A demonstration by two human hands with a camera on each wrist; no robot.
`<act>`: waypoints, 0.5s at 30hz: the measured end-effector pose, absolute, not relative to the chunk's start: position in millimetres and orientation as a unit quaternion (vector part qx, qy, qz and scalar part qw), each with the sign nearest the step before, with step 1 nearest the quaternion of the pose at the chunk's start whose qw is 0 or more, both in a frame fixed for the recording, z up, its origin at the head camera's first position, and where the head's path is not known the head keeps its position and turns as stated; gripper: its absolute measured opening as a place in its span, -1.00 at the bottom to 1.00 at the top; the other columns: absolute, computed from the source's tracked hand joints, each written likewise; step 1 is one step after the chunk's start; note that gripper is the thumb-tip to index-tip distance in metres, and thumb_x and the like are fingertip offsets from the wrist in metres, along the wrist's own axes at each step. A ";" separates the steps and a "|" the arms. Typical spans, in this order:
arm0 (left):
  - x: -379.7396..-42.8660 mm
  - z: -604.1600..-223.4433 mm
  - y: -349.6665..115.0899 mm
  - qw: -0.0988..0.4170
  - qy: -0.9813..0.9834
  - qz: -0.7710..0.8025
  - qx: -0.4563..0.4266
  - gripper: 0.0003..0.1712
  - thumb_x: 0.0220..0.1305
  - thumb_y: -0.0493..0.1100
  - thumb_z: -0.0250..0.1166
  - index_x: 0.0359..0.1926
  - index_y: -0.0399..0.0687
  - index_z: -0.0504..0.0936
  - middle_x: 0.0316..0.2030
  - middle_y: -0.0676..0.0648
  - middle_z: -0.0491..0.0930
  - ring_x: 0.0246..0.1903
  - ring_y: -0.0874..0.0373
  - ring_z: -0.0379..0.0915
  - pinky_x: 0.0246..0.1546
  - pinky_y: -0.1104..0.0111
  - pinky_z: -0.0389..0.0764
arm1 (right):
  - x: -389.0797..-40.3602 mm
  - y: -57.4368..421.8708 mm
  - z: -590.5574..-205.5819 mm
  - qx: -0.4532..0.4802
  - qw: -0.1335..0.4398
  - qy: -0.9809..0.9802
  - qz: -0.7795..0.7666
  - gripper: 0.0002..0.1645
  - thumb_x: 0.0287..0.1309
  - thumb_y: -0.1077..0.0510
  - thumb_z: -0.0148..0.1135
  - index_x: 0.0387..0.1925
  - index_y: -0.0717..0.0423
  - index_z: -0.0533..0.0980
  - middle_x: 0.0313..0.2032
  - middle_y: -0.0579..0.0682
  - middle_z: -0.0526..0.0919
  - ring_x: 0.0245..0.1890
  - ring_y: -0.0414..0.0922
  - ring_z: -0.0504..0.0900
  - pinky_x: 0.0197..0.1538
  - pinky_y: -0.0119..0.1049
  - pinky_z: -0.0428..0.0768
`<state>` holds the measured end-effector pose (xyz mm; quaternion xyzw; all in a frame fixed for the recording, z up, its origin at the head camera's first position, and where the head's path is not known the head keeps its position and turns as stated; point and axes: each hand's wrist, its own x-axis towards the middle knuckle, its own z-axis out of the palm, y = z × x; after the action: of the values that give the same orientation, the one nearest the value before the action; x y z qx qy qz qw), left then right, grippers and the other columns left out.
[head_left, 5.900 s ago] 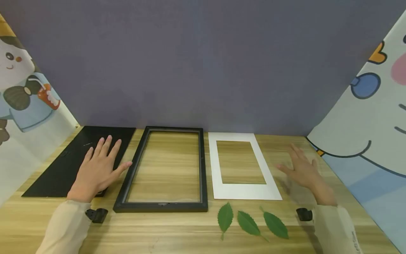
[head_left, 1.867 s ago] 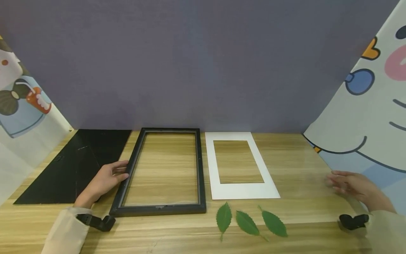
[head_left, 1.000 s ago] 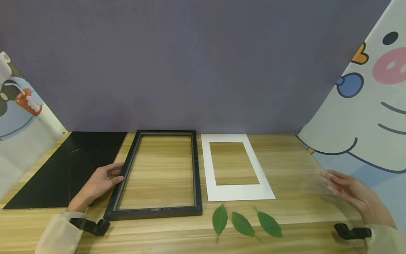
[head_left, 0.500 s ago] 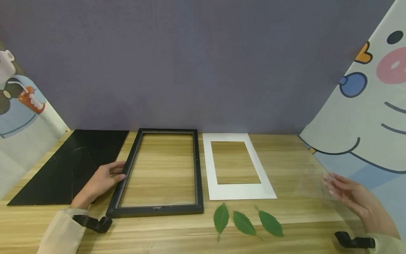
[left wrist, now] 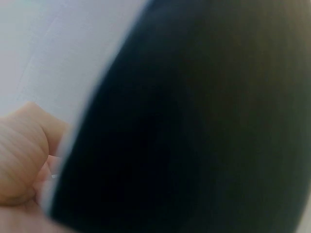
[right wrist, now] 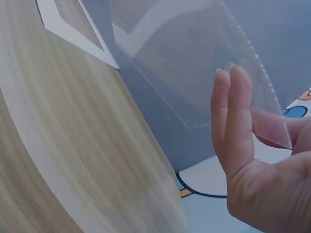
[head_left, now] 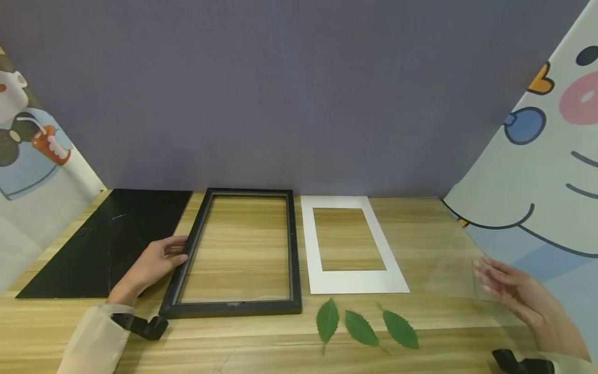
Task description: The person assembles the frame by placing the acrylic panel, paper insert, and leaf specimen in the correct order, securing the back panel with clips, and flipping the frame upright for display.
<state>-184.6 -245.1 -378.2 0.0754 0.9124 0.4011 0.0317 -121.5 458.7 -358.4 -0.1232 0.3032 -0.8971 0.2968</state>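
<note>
My left hand grips the left rail of a black picture frame, thumb on the near side. In the left wrist view, a blurred black shape hides most of the scene, with part of the left hand at the edge. At the far right, my right hand pinches the edge of a clear sheet. The right wrist view shows this clear sheet tilted up between the fingers and the thumb. Its outline is faint in the head view.
A black backing board lies left of the frame. Right of it lies a white mat with a rectangular opening. Three green leaves lie in front of the mat on the wooden table. A grey wall stands behind.
Since the oldest frame, the left hand has moved from above the backing board to the frame's left rail. The right hand has moved right and taken hold of the clear sheet. Lately both barely move.
</note>
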 end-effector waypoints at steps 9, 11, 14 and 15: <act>-186.0 -381.1 -245.2 0.032 0.910 0.405 0.078 -0.38 0.29 -0.31 0.19 0.28 -0.54 0.23 0.16 -0.54 0.36 0.11 -0.39 0.38 0.00 -0.06 0.55 | -120.7 443.0 -352.8 -0.143 0.319 0.307 -0.885 -0.35 0.48 0.31 -0.65 0.21 0.19 0.42 0.21 0.16 0.49 0.21 0.04 0.49 0.24 -0.17 0.48; -185.6 -380.6 -246.3 0.031 0.911 0.403 0.078 -0.38 0.29 -0.31 0.19 0.28 -0.54 0.24 0.17 -0.54 0.36 0.11 -0.39 0.38 0.00 -0.06 0.55 | -120.9 438.4 -351.2 -0.142 0.327 0.292 -0.888 -0.34 0.48 0.30 -0.66 0.22 0.19 0.41 0.22 0.17 0.47 0.24 0.05 0.45 0.27 -0.16 0.45; -184.5 -379.2 -247.3 0.030 0.911 0.403 0.077 -0.39 0.29 -0.31 0.18 0.29 -0.52 0.24 0.17 -0.53 0.35 0.11 -0.38 0.38 0.01 -0.06 0.54 | -122.9 431.1 -348.9 -0.144 0.342 0.268 -0.889 -0.34 0.49 0.28 -0.67 0.24 0.18 0.39 0.26 0.19 0.42 0.28 0.07 0.40 0.31 -0.16 0.38; -184.0 -378.9 -247.5 0.030 0.912 0.403 0.076 -0.39 0.29 -0.31 0.18 0.29 -0.52 0.24 0.17 -0.53 0.36 0.12 -0.38 0.38 0.01 -0.06 0.54 | -124.1 428.5 -348.1 -0.145 0.346 0.265 -0.888 -0.34 0.49 0.28 -0.68 0.25 0.18 0.38 0.27 0.20 0.41 0.29 0.08 0.38 0.32 -0.16 0.36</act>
<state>-184.0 -247.5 -378.9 0.0759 0.9117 0.4026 0.0302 -124.1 428.5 -348.1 -0.1450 0.2653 -0.8883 0.3458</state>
